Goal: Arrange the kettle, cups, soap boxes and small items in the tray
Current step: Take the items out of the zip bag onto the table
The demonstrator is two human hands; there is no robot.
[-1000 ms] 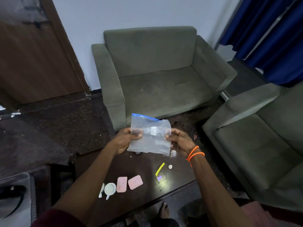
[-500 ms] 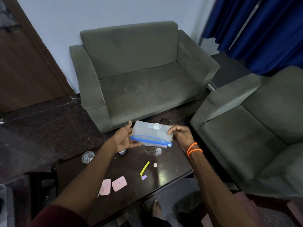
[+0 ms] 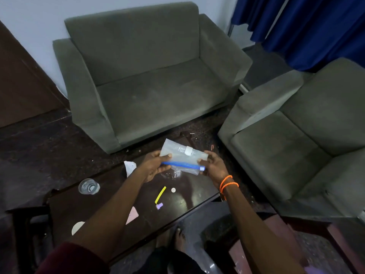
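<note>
Dark glossy table [image 3: 110, 196]: hard, reflective top, small items scattered on it; no tray or kettle in view.

Clear zip bag [image 3: 183, 159]: thin, limp film with a blue zip strip, held flat above the table. Left hand [image 3: 153, 167] pinches one end, right hand [image 3: 214, 167] the other.

Clear glass [image 3: 88, 186]: round, upright near the table's left edge.

Yellow strip [image 3: 160, 194], flat; white disc [image 3: 173, 190], tiny.

Risk: the slick film may slip from either pinch; a sagging bag could sweep the light disc off the table.
</note>
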